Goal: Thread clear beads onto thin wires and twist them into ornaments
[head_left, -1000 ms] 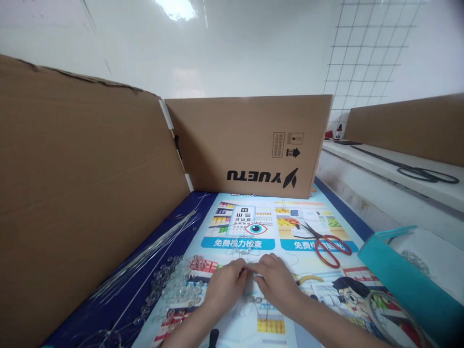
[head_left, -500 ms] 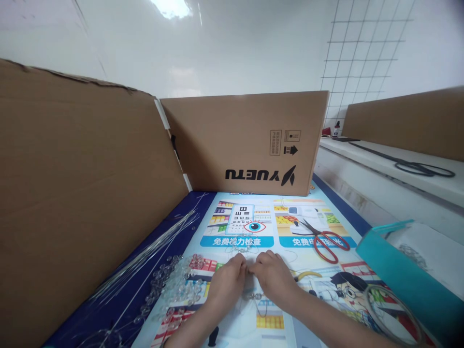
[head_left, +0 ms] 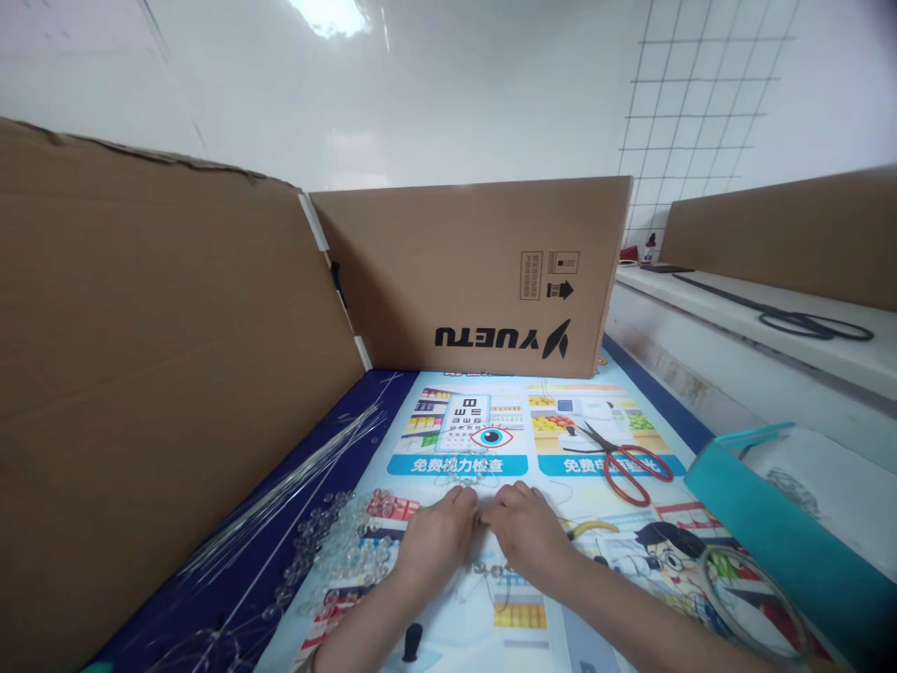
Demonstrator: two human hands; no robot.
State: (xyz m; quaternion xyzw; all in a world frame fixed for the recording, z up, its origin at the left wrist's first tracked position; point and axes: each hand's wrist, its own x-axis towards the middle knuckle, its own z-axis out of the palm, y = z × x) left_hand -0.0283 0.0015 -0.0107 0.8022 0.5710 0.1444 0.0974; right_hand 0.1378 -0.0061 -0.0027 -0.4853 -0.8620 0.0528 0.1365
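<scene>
My left hand [head_left: 440, 535] and my right hand [head_left: 529, 537] meet at the fingertips, low over the printed mat. Both are closed in a pinch. Thin wire shows close around the fingers, and the fingers cover most of what they grip. Just below them, between the wrists, lies a short row of clear beads [head_left: 491, 568] with loose wire loops. Beyond the fingertips rests a ring of clear beads [head_left: 468, 465]. Many loose clear beads [head_left: 350, 551] are spread to the left of my left hand.
A bundle of straight wires [head_left: 294, 481] lies at the left. Right of my hands are red-handled scissors [head_left: 629, 465], a yellow-handled tool [head_left: 592, 528], a wire coil [head_left: 753, 598] and a teal box [head_left: 785, 533]. Cardboard panels [head_left: 476, 271] stand behind and to the left.
Both hands stay pinched together in almost the same place, with only slight finger movement. The whole view has shifted a little.
</scene>
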